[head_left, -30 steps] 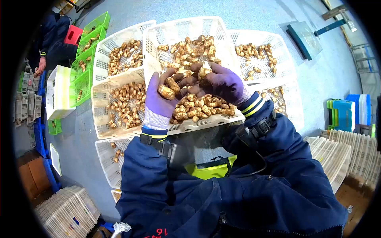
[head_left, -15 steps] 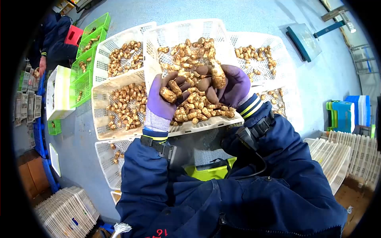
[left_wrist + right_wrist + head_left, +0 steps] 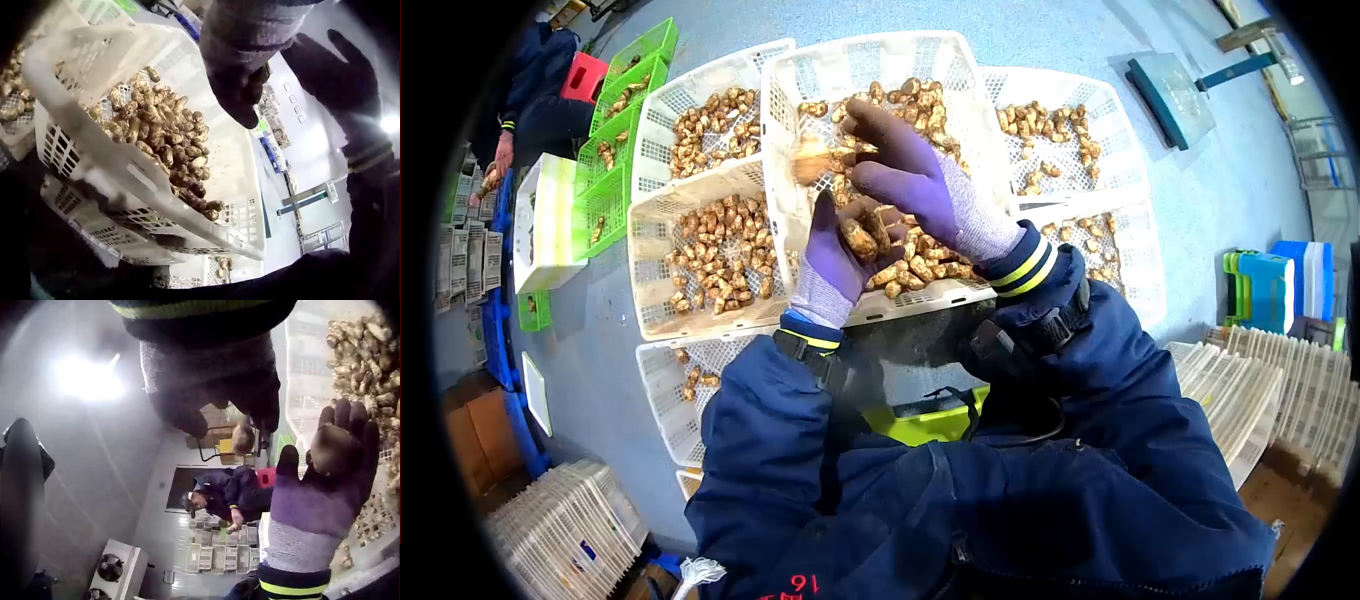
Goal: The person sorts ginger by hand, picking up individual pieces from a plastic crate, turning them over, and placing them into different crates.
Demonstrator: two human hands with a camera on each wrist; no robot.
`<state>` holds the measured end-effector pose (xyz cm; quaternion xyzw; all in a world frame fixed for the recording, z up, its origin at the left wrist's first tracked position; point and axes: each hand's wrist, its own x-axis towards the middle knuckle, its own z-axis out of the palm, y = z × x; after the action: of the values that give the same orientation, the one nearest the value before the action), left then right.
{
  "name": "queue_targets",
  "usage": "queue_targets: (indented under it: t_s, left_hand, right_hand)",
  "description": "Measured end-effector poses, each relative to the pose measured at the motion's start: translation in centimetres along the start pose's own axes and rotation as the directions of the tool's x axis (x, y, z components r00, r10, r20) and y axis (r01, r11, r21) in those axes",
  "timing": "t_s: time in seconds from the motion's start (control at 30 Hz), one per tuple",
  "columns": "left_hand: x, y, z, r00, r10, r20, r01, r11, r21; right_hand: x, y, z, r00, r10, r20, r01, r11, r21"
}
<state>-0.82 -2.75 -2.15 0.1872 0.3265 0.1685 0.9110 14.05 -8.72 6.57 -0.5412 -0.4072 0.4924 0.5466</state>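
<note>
My left hand [image 3: 836,262], in a purple glove with dark fingers, cups brown tubers [image 3: 860,240] over the near edge of the middle white crate [image 3: 900,312]. In the right wrist view, a tuber [image 3: 335,451] lies in the palm of my left hand [image 3: 312,500]. Above and to the right of it, my right hand [image 3: 925,185] has its fingers spread, pointing left. A blurred tuber [image 3: 810,162] is in the air past those fingertips; the right wrist view has a tuber [image 3: 242,439] beyond the fingers of my right hand [image 3: 212,394].
White crates with tubers flank the middle one, left [image 3: 640,270] and right [image 3: 1135,150]. Green baskets [image 3: 605,210] stand farther left, near a seated person [image 3: 540,90]. A scale [image 3: 1170,100] is at upper right; stacked crates [image 3: 1230,390] stand at lower right.
My right hand has moved up and left over the middle crate, and the large tuber it held is out of its fingers. My left hand has shifted slightly right, still holding tubers.
</note>
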Motion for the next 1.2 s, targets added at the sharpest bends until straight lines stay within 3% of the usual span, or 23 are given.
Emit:
queue_targets:
  t_s: [0.03, 0.1, 0.13, 0.2, 0.23, 0.27, 0.3, 0.33, 0.43, 0.47, 0.5, 0.57, 0.63, 0.67, 0.77, 0.8, 0.87, 0.97, 1.0, 1.03, 1.2]
  left_hand:
    - [-0.2, 0.0, 0.4, 0.999, 0.041, -0.018, -0.04, 0.999, 0.021]
    - [0.1, 0.7, 0.4, 0.992, 0.075, 0.097, -0.068, 0.994, -0.08]
    - [-0.3, 0.8, 0.9, 0.993, 0.116, 0.015, -0.115, 0.992, -0.057]
    - [-0.5, 0.0, 1.2, 0.917, 0.391, 0.075, -0.394, 0.865, 0.31]
    - [-0.5, 0.3, 1.3, 0.946, 0.322, 0.041, -0.324, 0.937, 0.131]
    - [-0.7, 0.7, 1.7, 0.968, 0.25, 0.006, -0.249, 0.967, -0.058]
    - [-1.1, 0.9, 2.0, 0.916, 0.396, 0.061, -0.39, 0.846, 0.364]
    - [-1.7, 0.8, 2.1, 0.85, 0.496, 0.178, -0.463, 0.541, 0.702]
    - [-1.9, 1.1, 1.9, 0.825, 0.503, 0.257, -0.377, 0.152, 0.914]
    - [-0.1, 0.1, 0.3, 0.856, 0.485, 0.178, -0.437, 0.496, 0.75]
    - [-0.1, 0.1, 0.2, 0.869, 0.464, 0.17, -0.45, 0.601, 0.66]
    - [0.0, 0.0, 0.0, 0.894, 0.421, 0.153, -0.443, 0.779, 0.444]
    - [-0.2, 0.5, -0.4, 0.942, 0.303, 0.148, -0.323, 0.935, 0.147]
    - [-0.5, 0.3, 0.3, 0.908, 0.394, 0.142, -0.417, 0.874, 0.25]
    - [-0.5, 1.6, -0.5, 0.957, 0.286, -0.036, -0.277, 0.948, 0.157]
    - [-0.4, 1.8, -0.6, 0.953, 0.304, 0.015, -0.3, 0.93, 0.212]
    - [-0.5, 1.9, -0.1, 0.94, 0.341, -0.031, -0.329, 0.925, 0.193]
    - [-0.4, 2.0, -1.1, 0.94, 0.332, -0.075, -0.318, 0.935, 0.16]
    - [-0.5, 2.1, -0.9, 0.941, 0.32, -0.115, -0.306, 0.944, 0.125]
    - [-0.5, 2.2, -0.9, 0.94, 0.305, -0.155, -0.294, 0.952, 0.089]
    - [-0.8, 2.2, -0.5, 0.97, 0.241, -0.042, -0.242, 0.97, -0.019]
  right_hand:
    - [0.0, -0.2, 0.0, 0.993, -0.119, 0.006, 0.119, 0.986, -0.115]
    - [0.4, 1.3, -1.4, 0.967, -0.19, -0.171, 0.112, 0.915, -0.387]
    - [0.0, 1.7, -1.7, 0.976, -0.174, -0.127, 0.098, 0.883, -0.459]
    - [-1.1, 1.7, -0.3, 0.983, -0.185, 0.017, 0.152, 0.748, -0.646]
    - [-1.8, 1.4, 0.5, 0.987, -0.149, 0.062, 0.152, 0.733, -0.664]
    - [-2.2, 2.6, 0.9, 0.98, -0.189, 0.06, 0.168, 0.626, -0.762]
    - [-2.3, 3.7, 1.2, 0.971, -0.233, 0.062, 0.175, 0.505, -0.845]
    - [-2.2, 4.4, 1.0, 0.979, -0.202, 0.035, 0.136, 0.516, -0.846]
    - [-1.4, 6.0, -0.6, 0.987, -0.162, -0.011, 0.124, 0.796, -0.592]
    - [-1.6, 4.0, -1.0, 0.992, 0.124, -0.02, -0.124, 0.932, -0.34]
    - [-1.5, 4.3, -1.9, 0.978, 0.203, 0.053, -0.202, 0.979, -0.031]
    - [-1.2, 5.2, -2.7, 0.971, 0.187, 0.147, -0.2, 0.976, 0.086]
    - [-1.7, 5.3, -3.3, 0.949, 0.22, 0.225, -0.273, 0.931, 0.242]
    - [-1.9, 5.2, -3.5, 0.937, 0.231, 0.264, -0.31, 0.896, 0.317]
    - [-1.8, 5.5, -4.3, 0.925, 0.244, 0.293, -0.343, 0.868, 0.358]
    - [-1.8, 5.7, -4.4, 0.926, 0.232, 0.297, -0.336, 0.866, 0.371]
    - [-1.7, 5.9, -4.5, 0.929, 0.208, 0.306, -0.323, 0.86, 0.395]
    - [-1.4, 6.3, -4.7, 0.961, 0.135, 0.24, -0.196, 0.948, 0.251]
    - [-1.5, 5.9, -4.6, 0.93, 0.285, 0.231, -0.353, 0.868, 0.35]
    - [-1.4, 5.9, -4.5, 0.928, 0.313, 0.203, -0.366, 0.871, 0.328]
    - [-1.0, 5.5, -5.1, 0.937, 0.346, 0.049, -0.349, 0.93, 0.114]
